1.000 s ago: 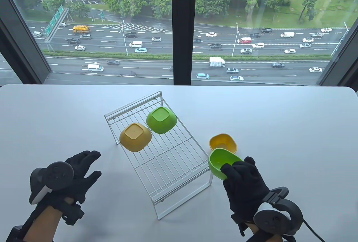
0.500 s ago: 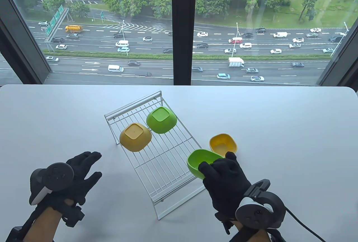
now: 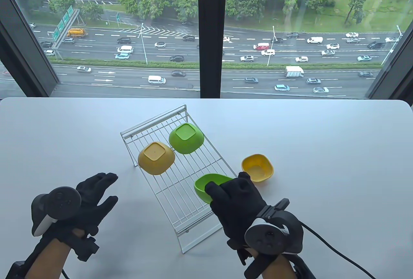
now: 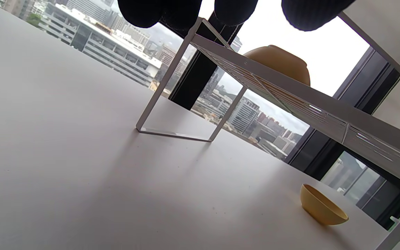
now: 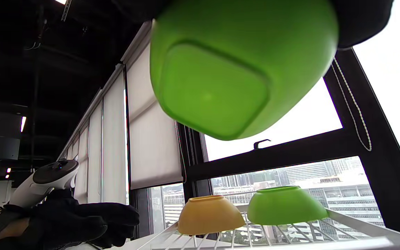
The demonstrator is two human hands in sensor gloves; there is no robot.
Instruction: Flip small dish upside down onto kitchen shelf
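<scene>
My right hand grips a small green dish by its near rim and holds it above the near right part of the white wire shelf. The dish is upright, tilted a little; its underside fills the right wrist view. A yellow dish and a green dish lie upside down on the far part of the shelf. A second yellow dish stands upright on the table right of the shelf. My left hand is open and empty left of the shelf.
The white table runs to a window at its far edge. A cable trails from my right wrist tracker over the table. The left wrist view shows the shelf's leg and the upright yellow dish.
My right hand has carried the green dish left from beside the upright yellow dish to above the shelf's near right part. My left hand has hardly moved.
</scene>
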